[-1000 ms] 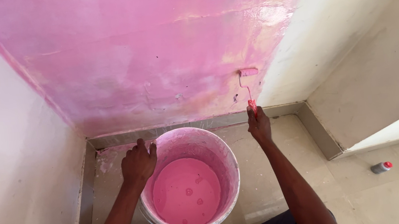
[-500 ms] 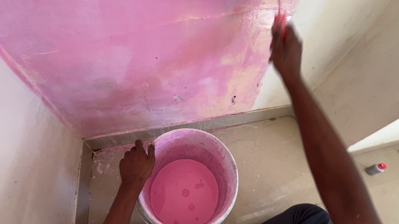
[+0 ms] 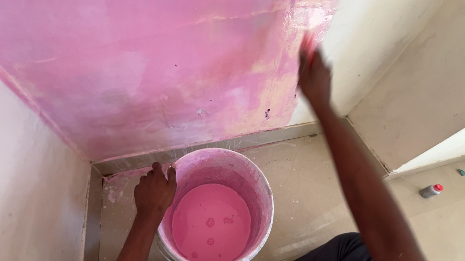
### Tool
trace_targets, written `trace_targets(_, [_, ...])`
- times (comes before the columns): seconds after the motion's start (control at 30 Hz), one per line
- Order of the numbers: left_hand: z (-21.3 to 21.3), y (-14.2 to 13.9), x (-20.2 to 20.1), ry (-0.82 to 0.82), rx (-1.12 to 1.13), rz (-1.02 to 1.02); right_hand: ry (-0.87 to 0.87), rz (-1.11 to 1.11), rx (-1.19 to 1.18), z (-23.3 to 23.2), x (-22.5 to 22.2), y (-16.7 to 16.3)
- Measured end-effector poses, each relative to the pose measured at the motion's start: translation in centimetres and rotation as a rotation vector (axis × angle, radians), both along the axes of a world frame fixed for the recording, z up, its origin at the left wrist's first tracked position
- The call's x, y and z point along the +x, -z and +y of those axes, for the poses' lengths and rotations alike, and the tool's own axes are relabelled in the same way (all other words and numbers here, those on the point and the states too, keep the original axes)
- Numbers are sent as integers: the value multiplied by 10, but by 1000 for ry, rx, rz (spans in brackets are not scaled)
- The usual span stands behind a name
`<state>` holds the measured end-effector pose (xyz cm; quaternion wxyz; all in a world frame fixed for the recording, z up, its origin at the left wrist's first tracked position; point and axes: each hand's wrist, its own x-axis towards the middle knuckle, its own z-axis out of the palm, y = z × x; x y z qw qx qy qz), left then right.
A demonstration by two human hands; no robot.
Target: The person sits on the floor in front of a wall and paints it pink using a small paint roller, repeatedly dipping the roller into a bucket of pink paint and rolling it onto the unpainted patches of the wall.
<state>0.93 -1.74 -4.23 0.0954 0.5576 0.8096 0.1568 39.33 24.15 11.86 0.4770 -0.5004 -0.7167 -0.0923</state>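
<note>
Pink wall (image 3: 140, 71) mostly done; bare white beyond right hand (image 3: 314, 76), gripping blurred roller handle. Left hand (image 3: 155, 191) holding bucket (image 3: 248, 172) rim.

Left hand (image 3: 155, 191) gripping the rim of a round white plastic bucket (image 3: 262, 193) holding pink paint; right hand (image 3: 314, 76), blurred, pressing a red-handled tool (image 3: 308, 43) against the pink-painted wall (image 3: 139, 65); small red-capped bottle (image 3: 430, 190) lying on the floor.

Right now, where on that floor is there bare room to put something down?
The widest bare stretch of floor lies right of the bucket, up to the skirting. Another lies at far right around the small bottle. It is tight on the left: the left hand grips the bucket's rim close to the side wall.
</note>
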Motion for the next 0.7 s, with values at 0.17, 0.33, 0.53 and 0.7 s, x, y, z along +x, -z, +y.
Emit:
trace_targets(0.17, [1,2,2,0,22,13,-31,100,-369,-63,-18,122])
trace_targets(0.33, [2,1,3,-3,-3,2,87,126,-618,-117,-35,178])
trace_targets(0.53, [5,2,6,-8,-23,10,43,200,-753,-131,-30,200])
trace_targets(0.7, [9,2,10,5,0,42,18,246,-682,-117,-23,187])
